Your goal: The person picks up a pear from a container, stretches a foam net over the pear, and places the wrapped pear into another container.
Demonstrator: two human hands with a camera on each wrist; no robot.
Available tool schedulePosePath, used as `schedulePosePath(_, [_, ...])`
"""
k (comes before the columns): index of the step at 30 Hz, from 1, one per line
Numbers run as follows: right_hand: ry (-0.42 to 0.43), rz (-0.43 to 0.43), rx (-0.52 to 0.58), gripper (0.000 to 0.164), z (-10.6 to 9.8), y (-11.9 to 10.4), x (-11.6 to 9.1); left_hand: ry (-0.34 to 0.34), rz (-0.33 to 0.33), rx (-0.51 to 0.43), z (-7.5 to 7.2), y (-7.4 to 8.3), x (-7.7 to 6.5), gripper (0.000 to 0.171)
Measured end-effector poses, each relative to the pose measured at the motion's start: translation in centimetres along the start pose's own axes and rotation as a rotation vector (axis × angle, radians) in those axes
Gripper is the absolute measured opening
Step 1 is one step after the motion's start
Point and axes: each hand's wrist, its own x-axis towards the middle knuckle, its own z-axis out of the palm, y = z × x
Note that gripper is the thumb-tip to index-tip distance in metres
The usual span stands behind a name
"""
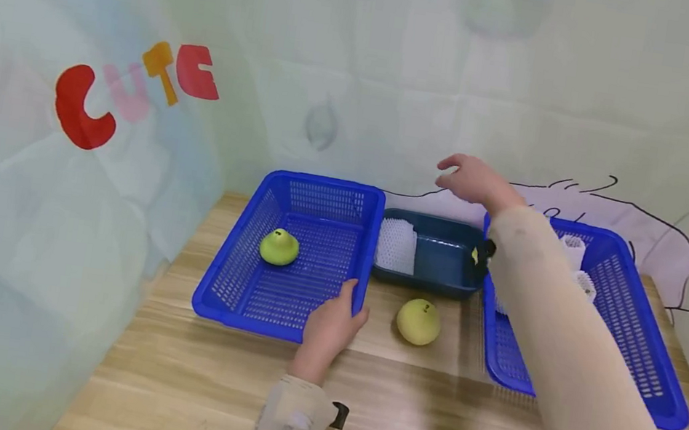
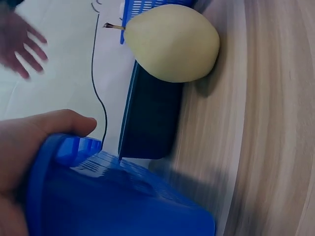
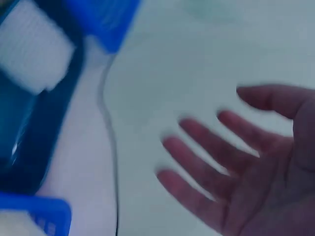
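My left hand [image 1: 331,323] grips the front right corner of the left blue basket [image 1: 218,313], its thumb [image 2: 74,122] over the rim in the left wrist view. Inside that basket lies a green pear [image 1: 279,248]. A pale yellow pear [image 1: 418,322] rests on the table between the two baskets, a short way right of my left hand. High over the back of the dark teal tray [image 1: 427,285] hangs my right hand [image 1: 473,180]. Its fingers are spread and hold nothing in the right wrist view, where the palm [image 3: 275,182] shows.
A white foam net [image 1: 397,246] lies in the left part of the teal tray. The right blue basket [image 1: 656,398] holds several white foam nets [image 1: 572,251], partly hidden by my right sleeve [image 1: 552,340]. A printed cloth [image 1: 361,100] hangs behind the wooden table [image 1: 162,380].
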Motion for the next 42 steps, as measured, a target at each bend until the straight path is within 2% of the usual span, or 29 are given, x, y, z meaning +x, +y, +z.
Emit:
schedulePosePath(2, [-0.109,0.065,-0.031,0.045,-0.1,-0.1,1.9,-0.011,0.008,0.006,0.3,0.1,-0.2,0.057])
schedulePosePath(4, [-0.203,0.137,0.035,0.047,0.8,0.7,3.2,-0.017,0.015,0.007,0.7,0.3,-0.4,0.057])
schedulePosePath(5, [-0.222,0.172,0.064,0.049,1.6,1.3,3.7,-0.018,0.015,0.006,0.8,0.4,-0.6,0.057])
schedulePosePath(8, [-0.232,0.262,0.140,0.057,5.0,4.0,4.4,-0.002,0.032,0.009,1.5,0.8,-1.1,0.055])
schedulePosePath(12, [-0.187,0.331,0.137,0.066,9.9,7.3,4.6,0.028,0.063,0.014,2.2,1.1,-2.0,0.053])
schedulePosePath(14, [-0.174,0.347,0.171,0.067,11.5,8.2,4.7,0.039,0.069,0.015,2.4,1.1,-2.2,0.053])
schedulePosePath(17, [-0.164,0.359,0.283,0.069,12.5,8.4,4.9,0.046,0.068,0.019,2.3,1.0,-2.3,0.053])
schedulePosePath(19, [-0.148,0.381,0.341,0.072,12.8,8.4,4.9,0.045,0.064,0.021,2.2,1.0,-2.3,0.053])
schedulePosePath(25, [-0.099,0.389,0.324,0.068,12.8,8.4,4.8,0.040,0.056,0.019,2.1,1.3,-2.2,0.053])
schedulePosePath(29, [-0.010,0.407,0.454,0.061,12.4,9.1,4.4,0.035,0.073,0.013,2.1,1.5,-2.2,0.053])
schedulePosePath(33, [0.039,0.383,0.544,0.059,10.6,9.7,4.0,0.039,0.083,0.007,2.1,1.6,-2.0,0.053])
schedulePosePath(36, [0.041,0.322,0.573,0.058,8.6,9.4,3.4,0.037,0.077,0.010,2.0,1.5,-1.5,0.053])
schedulePosePath(38, [0.075,0.263,0.604,0.058,7.5,8.9,2.4,0.022,0.067,0.011,1.9,1.4,-1.2,0.054])
schedulePosePath(42, [0.175,0.094,0.702,0.056,7.3,7.9,-1.1,-0.018,0.054,0.005,1.8,1.2,-0.5,0.057])
